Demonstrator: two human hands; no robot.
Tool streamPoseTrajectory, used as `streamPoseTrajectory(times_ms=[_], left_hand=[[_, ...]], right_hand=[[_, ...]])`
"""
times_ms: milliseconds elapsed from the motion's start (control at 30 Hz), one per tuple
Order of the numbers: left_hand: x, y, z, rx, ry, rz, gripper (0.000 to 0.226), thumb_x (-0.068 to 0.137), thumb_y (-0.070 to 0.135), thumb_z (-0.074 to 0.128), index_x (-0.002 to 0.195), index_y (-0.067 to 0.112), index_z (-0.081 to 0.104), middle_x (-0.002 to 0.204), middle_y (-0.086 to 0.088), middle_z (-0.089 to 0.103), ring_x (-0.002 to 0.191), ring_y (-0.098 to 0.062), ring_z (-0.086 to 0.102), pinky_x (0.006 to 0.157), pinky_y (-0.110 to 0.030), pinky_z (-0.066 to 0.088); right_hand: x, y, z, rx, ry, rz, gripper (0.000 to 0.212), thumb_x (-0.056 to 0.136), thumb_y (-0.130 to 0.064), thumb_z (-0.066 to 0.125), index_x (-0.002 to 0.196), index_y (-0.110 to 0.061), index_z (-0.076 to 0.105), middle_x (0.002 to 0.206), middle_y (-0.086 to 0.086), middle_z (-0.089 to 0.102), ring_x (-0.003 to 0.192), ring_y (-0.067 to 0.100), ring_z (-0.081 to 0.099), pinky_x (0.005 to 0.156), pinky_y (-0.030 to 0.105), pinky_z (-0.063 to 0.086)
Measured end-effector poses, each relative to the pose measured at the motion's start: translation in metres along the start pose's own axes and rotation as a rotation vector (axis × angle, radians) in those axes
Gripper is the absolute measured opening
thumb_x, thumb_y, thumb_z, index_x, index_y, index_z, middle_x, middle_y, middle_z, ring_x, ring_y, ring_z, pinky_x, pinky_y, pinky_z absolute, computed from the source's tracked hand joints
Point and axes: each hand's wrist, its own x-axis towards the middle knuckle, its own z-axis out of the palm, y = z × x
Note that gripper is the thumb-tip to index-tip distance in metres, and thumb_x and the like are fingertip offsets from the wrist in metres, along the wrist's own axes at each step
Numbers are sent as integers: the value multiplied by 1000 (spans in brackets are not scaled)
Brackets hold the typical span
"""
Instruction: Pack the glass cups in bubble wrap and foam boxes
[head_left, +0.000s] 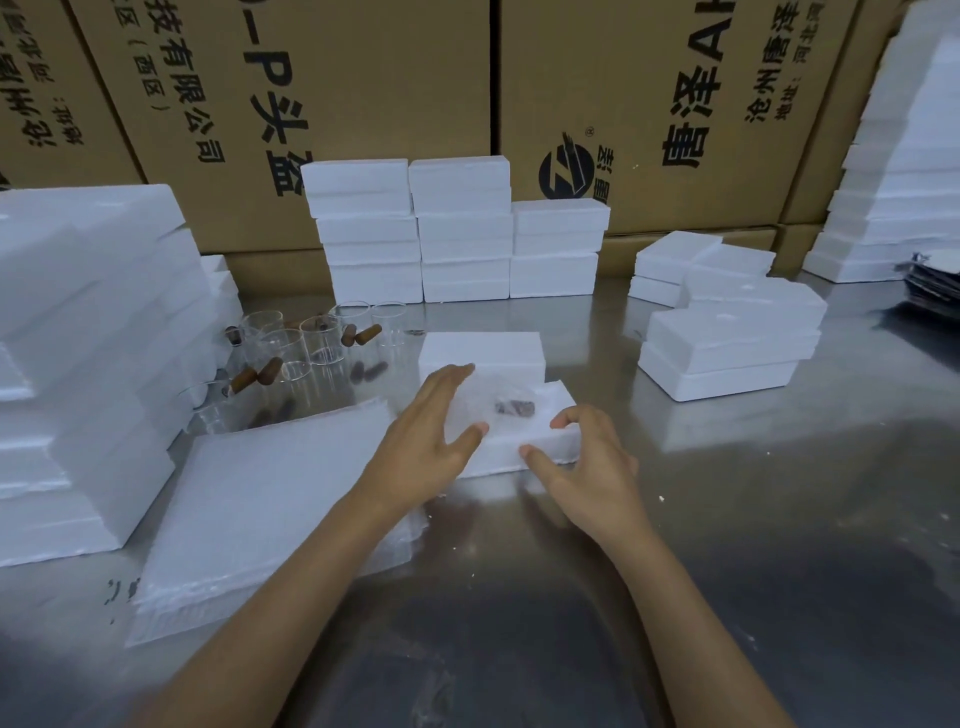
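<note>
A: Currently, at the fingers (457, 375): those of our left hand (426, 441) lie straight and spread, flat against the near-left side of the wrapped cup (498, 410), thumb tip on the box edge. Pressing, not gripping.

B: And our right hand (587, 462)?

A: Fingers loosely curled, tips touching the right end of the open foam box (545, 447). We cannot tell whether they pinch the wrap's edge or merely steady the foam. Nothing is lifted.

B: Location of the task item?

A: The wrapped cup sits in the open foam box, centre of the worktop (727, 519); a brown handle shows dimly through the bubble wrap. Just behind, touching the box, lies a second foam piece (483, 351), which we judge to be its lid.

B: Step in hand, then?

A: Our judgement: seating the bundle in its cavity. Wrapping looks done for this cup; closing is not yet done.

B: Next move calls for what?

A: Pressing the wrap down until nothing rides above the rim, then fetching the lid from behind and fitting it square. Foam edges crumble, so even pressure is wanted.

B: Outward from there?

A: Left of the box, unwrapped glass cups (311, 343) with brown handles stand clustered. Nearer us, a stack of bubble wrap sheets (270, 499) lies under our left forearm. Closed foam boxes (457, 228) are stacked at the back against printed cartons (363, 78), with more foam at both sides.
</note>
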Motion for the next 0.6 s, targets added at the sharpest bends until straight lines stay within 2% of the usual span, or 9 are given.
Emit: streamPoseTrajectory(times_ms=[100, 167, 267, 333, 400, 467, 500, 567, 600], left_hand=[[-4, -1, 3, 23, -27, -30, 63, 100, 50, 48, 155, 40, 20, 164, 16, 18, 149, -8, 18, 123, -37, 15], [-4, 0, 0, 70, -26, -10, 63, 100, 46, 50, 156, 33, 25, 163, 13, 22, 150, -9, 18, 124, -43, 15], [-3, 3, -9, 9, -29, -62, 61, 96, 52, 54, 152, 34, 38, 158, 16, 32, 146, -6, 25, 122, -35, 18], [4, 8, -19, -284, 2, -201, 52, 96, 53, 54, 145, 38, 47, 150, 18, 42, 136, -4, 36, 113, -29, 27], [23, 9, -29, -518, 100, -352, 46, 99, 46, 52, 143, 37, 48, 141, 15, 46, 127, -5, 42, 100, -26, 31], [46, 5, -37, -565, 124, -512, 48, 100, 39, 50, 147, 29, 44, 142, 9, 43, 120, -10, 49, 97, -28, 33], [56, 2, -38, -564, 101, -581, 46, 101, 36, 49, 145, 23, 45, 144, 5, 43, 109, -10, 55, 95, -30, 37], [68, -3, -33, -601, 44, -666, 35, 102, 31, 48, 132, 14, 52, 132, 0, 49, 80, -3, 56, 81, -25, 42], [71, -6, -29, -632, 24, -698, 34, 101, 31, 48, 129, 12, 55, 122, 1, 53, 76, -3, 56, 78, -24, 42]], right_hand=[[2, 2, 1, 23, 1, 16, 31, 83, -42, 71, 102, -35, 48, 122, -19, 46, 106, -1, 44, 110, 37, 28], [3, 2, 2, 55, 12, 54, 27, 83, -44, 70, 98, -36, 50, 119, -22, 48, 105, -2, 44, 107, 33, 28], [7, -4, -5, 400, 107, 237, 22, 81, -50, 68, 91, -34, 55, 100, -24, 60, 104, 8, 56, 95, 31, 40], [20, -8, -11, 606, 152, 358, 25, 78, -54, 63, 91, -33, 58, 96, -17, 65, 99, 13, 62, 89, 33, 47], [40, -11, -14, 644, 88, 450, 29, 82, -56, 56, 97, -31, 60, 105, -8, 66, 101, 16, 62, 88, 36, 49], [62, -13, -16, 713, -3, 499, 30, 91, -52, 51, 105, -28, 62, 112, -4, 65, 102, 16, 61, 82, 31, 46], [72, -14, -16, 750, -41, 506, 31, 93, -52, 49, 107, -28, 62, 114, -3, 65, 104, 16, 60, 83, 31, 44], [86, -12, -17, 784, -106, 486, 25, 96, -55, 42, 99, -37, 60, 114, -6, 65, 114, 17, 57, 99, 33, 40], [91, -10, -16, 789, -133, 469, 23, 97, -56, 40, 93, -40, 56, 111, -8, 66, 119, 17, 55, 108, 36, 36]])
